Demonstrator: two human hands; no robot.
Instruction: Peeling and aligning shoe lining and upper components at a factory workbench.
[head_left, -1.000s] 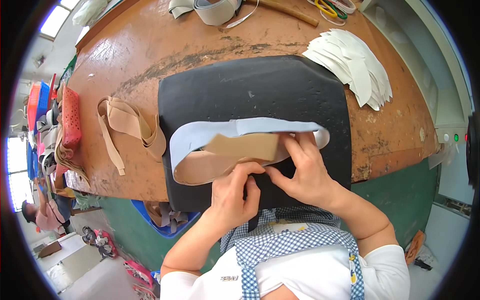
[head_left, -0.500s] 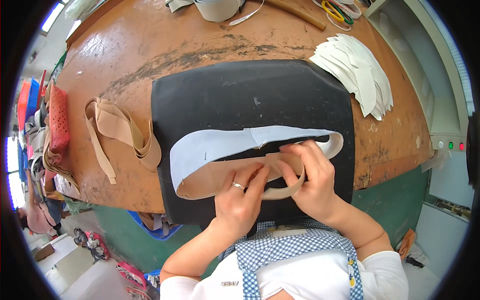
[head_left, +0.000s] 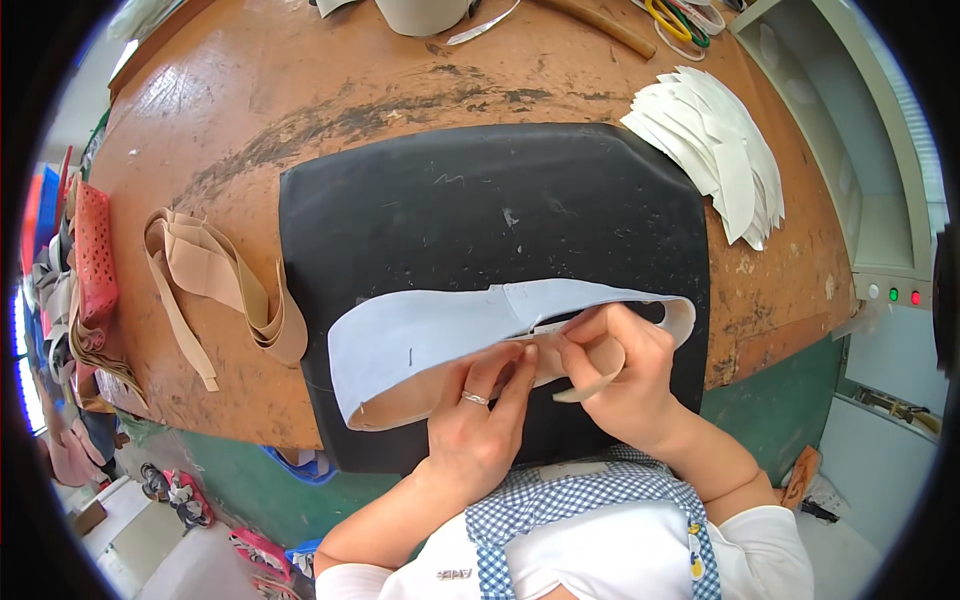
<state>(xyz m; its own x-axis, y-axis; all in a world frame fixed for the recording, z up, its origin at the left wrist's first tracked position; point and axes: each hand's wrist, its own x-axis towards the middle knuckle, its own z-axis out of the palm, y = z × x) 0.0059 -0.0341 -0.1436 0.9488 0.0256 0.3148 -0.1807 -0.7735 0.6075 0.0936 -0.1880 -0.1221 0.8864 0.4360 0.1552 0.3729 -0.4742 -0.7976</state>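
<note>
A looped band (head_left: 420, 325), pale blue outside and tan inside, stands on edge on a black mat (head_left: 400, 215). My left hand (head_left: 470, 430) grips the band's near side, its fingertips pressed together by the middle. Just to the right, my right hand (head_left: 635, 375) pinches a tan strip (head_left: 602, 368) that curls up between its fingers, with its loose end toward me. The fingertips of both hands are close together at the band. They hide the spot where strip and band meet.
Folded tan strips (head_left: 200, 265) lie left of the mat. A fanned stack of white pieces (head_left: 715, 150) is at the far right, beside a grey machine (head_left: 880, 270) with small lights. Beyond are a pale roll (head_left: 420, 12) and a wooden stick (head_left: 600, 25). A red basket (head_left: 95, 250) stands left.
The tan strip's wide curl has become a shorter, tighter fold in my right hand. My right fingers have bent inward. The band and mat appear slightly lower as the view shifts.
</note>
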